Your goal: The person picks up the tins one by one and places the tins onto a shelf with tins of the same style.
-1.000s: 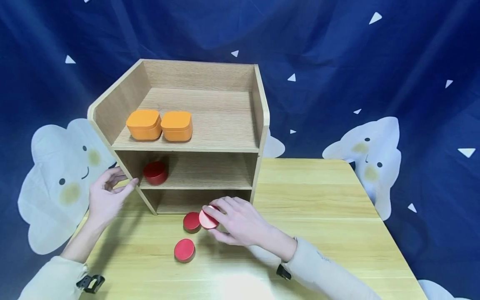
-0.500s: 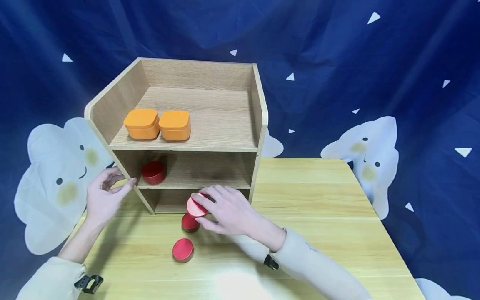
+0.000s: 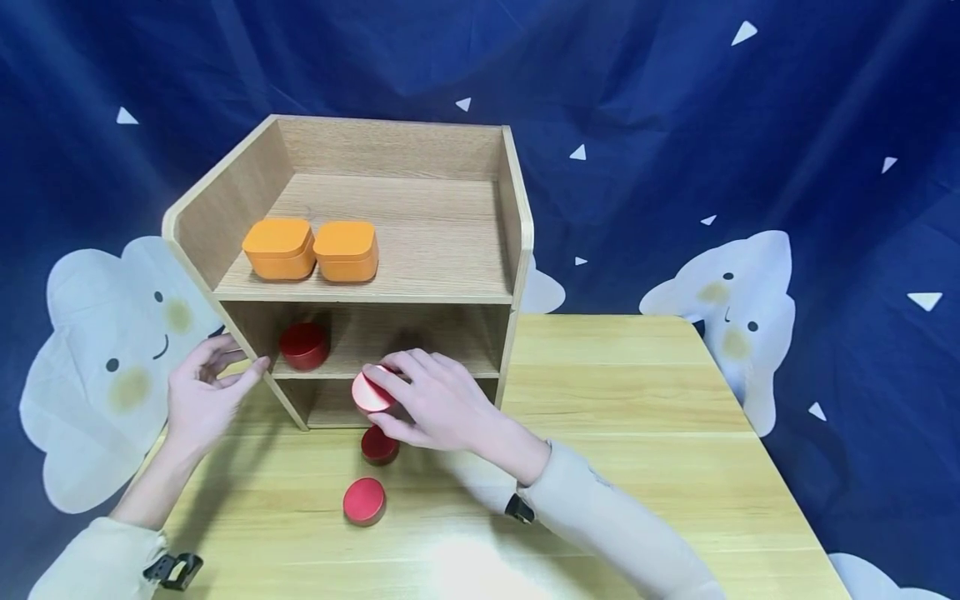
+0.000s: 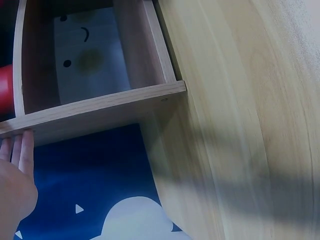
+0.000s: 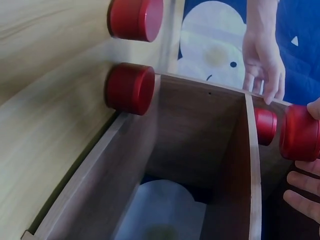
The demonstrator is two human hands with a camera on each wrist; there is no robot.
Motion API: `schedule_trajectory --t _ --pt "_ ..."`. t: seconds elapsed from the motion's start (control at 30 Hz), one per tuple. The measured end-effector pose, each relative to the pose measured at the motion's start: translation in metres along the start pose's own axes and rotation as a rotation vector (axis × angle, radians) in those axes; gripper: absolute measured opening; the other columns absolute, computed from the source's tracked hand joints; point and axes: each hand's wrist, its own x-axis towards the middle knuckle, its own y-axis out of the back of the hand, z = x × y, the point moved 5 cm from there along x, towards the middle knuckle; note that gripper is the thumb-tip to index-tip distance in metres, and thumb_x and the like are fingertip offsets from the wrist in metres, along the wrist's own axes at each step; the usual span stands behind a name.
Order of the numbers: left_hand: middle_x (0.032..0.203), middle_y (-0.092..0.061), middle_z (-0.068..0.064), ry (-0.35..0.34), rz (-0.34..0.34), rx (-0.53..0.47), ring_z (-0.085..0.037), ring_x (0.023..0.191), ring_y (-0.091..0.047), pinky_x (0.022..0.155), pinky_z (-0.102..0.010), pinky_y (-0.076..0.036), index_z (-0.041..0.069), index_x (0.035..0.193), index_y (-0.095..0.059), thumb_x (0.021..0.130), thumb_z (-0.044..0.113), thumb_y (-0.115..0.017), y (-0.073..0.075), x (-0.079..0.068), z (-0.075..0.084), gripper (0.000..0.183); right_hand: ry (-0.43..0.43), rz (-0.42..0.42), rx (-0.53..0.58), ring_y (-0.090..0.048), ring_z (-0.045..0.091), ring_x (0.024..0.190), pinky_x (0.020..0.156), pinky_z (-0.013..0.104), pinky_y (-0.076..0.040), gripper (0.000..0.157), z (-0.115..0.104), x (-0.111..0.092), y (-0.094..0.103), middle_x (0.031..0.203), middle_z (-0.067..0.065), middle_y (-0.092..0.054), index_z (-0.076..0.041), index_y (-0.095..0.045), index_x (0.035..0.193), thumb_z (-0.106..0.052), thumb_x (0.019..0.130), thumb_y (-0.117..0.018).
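Note:
In the head view my right hand (image 3: 442, 404) grips a round red tin (image 3: 372, 393), its flat face tilted up, in front of the wooden shelf unit (image 3: 442, 242). From the right wrist view, the held tin (image 5: 298, 132) sits between thumb and fingers, beside the middle compartment. Another red tin (image 3: 306, 346) stands at the left end of that compartment. On the table below are two more, a near one (image 3: 364, 502) and one close to the unit (image 3: 379, 446). My left hand (image 3: 202, 400) touches the unit's left side panel, its fingers (image 4: 27, 155) extended against the outer face.
Two orange rounded boxes (image 3: 346, 252) sit side by side on the top shelf, toward the left. The wooden table (image 3: 637, 433) extends right of the unit. A dark blue curtain (image 3: 637, 100) with cloud and star faces hangs behind.
My right hand has moved left and up with the tin, from over the table to the middle compartment's front. The left hand stays at the side panel.

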Motion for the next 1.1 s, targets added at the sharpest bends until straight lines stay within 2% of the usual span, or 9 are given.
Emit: schedule_trajectory --t 0.2,0.37,0.8,1.1 --pt "0.092 -0.077 0.015 0.000 0.001 0.018 0.003 0.087 -0.071 0.072 -0.008 -0.060 0.009 0.108 -0.075 0.080 -0.021 -0.074 0.000 0.000 0.000 0.042 -0.013 0.017 -0.011 -0.069 0.013 0.106 0.081 0.023 -0.060 0.049 0.001 0.008 -0.003 0.119 -0.003 -0.072 -0.019 -0.071 0.132 -0.052 0.097 -0.065" --pt "0.090 -0.077 0.014 0.002 0.012 -0.005 0.003 0.086 -0.072 0.071 -0.008 -0.060 0.008 0.105 -0.075 0.079 -0.023 -0.073 0.001 0.000 0.000 0.041 -0.035 0.013 0.009 -0.069 0.013 0.103 0.081 0.024 -0.061 0.048 0.001 0.016 -0.008 0.120 -0.003 -0.071 -0.020 -0.070 0.133 -0.051 0.097 -0.065" --pt "0.091 -0.077 0.013 -0.012 0.008 -0.008 0.002 0.086 -0.072 0.071 -0.008 -0.060 0.006 0.107 -0.075 0.080 -0.023 -0.072 0.000 0.001 0.001 0.039 -0.089 -0.051 0.050 -0.070 0.013 0.096 0.063 0.023 -0.060 0.048 0.009 0.030 -0.026 0.118 -0.004 -0.070 -0.022 -0.069 0.134 -0.053 0.098 -0.067" --pt "0.091 -0.077 0.014 -0.018 -0.004 -0.004 0.003 0.086 -0.072 0.071 -0.008 -0.060 0.008 0.106 -0.075 0.079 -0.023 -0.073 -0.001 0.000 0.001 0.041 -0.108 -0.042 0.016 -0.071 0.014 0.095 0.057 0.023 -0.058 0.047 0.011 0.039 -0.032 0.118 -0.004 -0.071 -0.021 -0.068 0.133 -0.053 0.099 -0.065"
